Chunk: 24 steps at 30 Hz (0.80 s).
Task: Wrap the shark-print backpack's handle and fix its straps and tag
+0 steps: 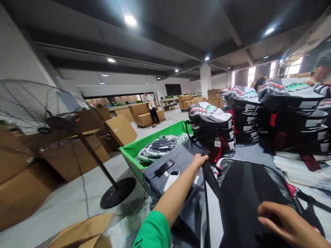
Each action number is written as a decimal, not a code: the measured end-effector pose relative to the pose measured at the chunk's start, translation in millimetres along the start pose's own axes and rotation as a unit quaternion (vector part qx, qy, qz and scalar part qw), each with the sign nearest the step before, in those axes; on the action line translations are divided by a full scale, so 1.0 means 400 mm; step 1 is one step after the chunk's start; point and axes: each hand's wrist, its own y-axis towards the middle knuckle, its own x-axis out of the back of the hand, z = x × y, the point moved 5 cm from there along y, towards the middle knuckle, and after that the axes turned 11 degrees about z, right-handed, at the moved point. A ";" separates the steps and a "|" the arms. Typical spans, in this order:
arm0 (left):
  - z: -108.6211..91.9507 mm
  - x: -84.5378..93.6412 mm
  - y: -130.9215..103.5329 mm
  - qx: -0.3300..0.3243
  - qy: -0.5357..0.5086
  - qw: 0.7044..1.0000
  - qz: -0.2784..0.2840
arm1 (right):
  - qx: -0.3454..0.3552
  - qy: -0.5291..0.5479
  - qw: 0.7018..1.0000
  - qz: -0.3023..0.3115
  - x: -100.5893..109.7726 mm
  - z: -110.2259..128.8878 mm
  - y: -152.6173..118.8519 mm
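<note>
A black backpack [248,193] lies back-up on the grey-covered table [181,156] in front of me. My left hand [200,161] reaches forward and is closed on the top end of its black strap [207,186]. My right hand [287,224] rests on the backpack's near end at the lower right, fingers curled against the fabric; whether it grips anything I cannot tell. Stacks of backpacks with a shark-mouth print [210,125] stand just beyond my left hand.
Two phones [168,172] lie on the table's left part. A green bin [144,146] with bagged backpacks stands to the left, then a floor fan [46,113] and cardboard boxes [26,179]. More backpack stacks [289,110] and a person are at right; another person stands far back.
</note>
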 end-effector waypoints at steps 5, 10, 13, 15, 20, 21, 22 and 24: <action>0.089 0.093 -0.053 0.031 -0.123 0.992 0.011 | 0.079 -0.094 0.991 -0.045 0.032 0.102 0.326; 0.051 0.032 -0.061 -0.043 -0.178 0.982 -0.044 | 0.111 -0.112 0.984 -0.081 0.015 0.169 0.582; 0.008 0.035 -0.067 -0.108 -0.174 0.976 -0.079 | 0.111 -0.105 0.987 -0.051 0.014 0.166 0.650; -0.012 0.060 -0.078 -0.146 -0.155 0.972 -0.101 | 0.080 -0.099 0.990 -0.056 0.020 0.135 0.653; -0.018 0.123 -0.104 -0.207 -0.099 0.961 -0.155 | 0.024 -0.089 0.993 -0.075 -0.014 0.047 0.567; -0.009 0.129 -0.103 -0.208 -0.094 0.960 -0.162 | 0.040 -0.081 0.994 -0.060 -0.031 0.040 0.548; 0.002 0.132 -0.100 -0.204 -0.091 0.960 -0.168 | 0.060 -0.071 0.995 -0.044 -0.045 0.037 0.533; 0.023 0.134 -0.093 -0.191 -0.087 0.962 -0.178 | 0.095 -0.046 0.994 -0.023 -0.057 0.036 0.520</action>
